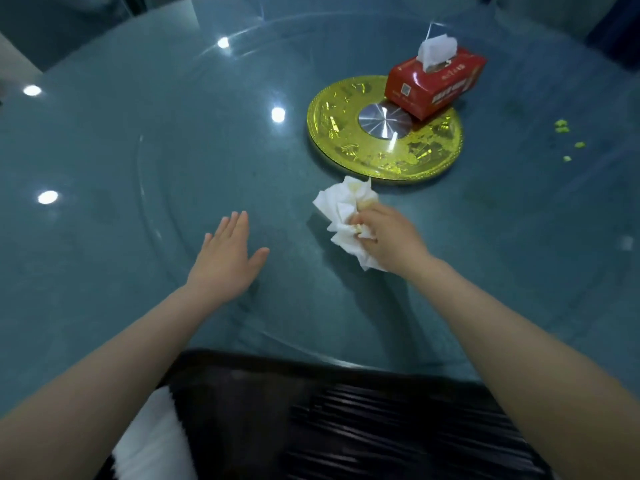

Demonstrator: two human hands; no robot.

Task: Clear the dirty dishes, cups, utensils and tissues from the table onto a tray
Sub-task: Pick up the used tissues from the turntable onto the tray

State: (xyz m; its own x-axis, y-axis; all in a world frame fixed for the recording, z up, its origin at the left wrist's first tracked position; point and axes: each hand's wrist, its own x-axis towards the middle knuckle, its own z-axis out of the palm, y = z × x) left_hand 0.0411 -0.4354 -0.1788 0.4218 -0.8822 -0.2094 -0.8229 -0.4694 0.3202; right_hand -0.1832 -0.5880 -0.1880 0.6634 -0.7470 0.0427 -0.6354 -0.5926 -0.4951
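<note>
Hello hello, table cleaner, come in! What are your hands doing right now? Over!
Right hand grips crumpled tissue on the table. Left hand open, flat, holding nothing. Black tray at near edge. Nothing in the way.

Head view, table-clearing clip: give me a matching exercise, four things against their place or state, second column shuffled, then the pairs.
Things:
1. crumpled tissue
2. red tissue box
3. left hand
4. green scraps

Places or states:
A. scattered on the table, far right
B. fingers straight, holding nothing
C. gripped by the right hand
D. on the gold disc, over its far edge

Pairs: 1-C, 2-D, 3-B, 4-A
</note>
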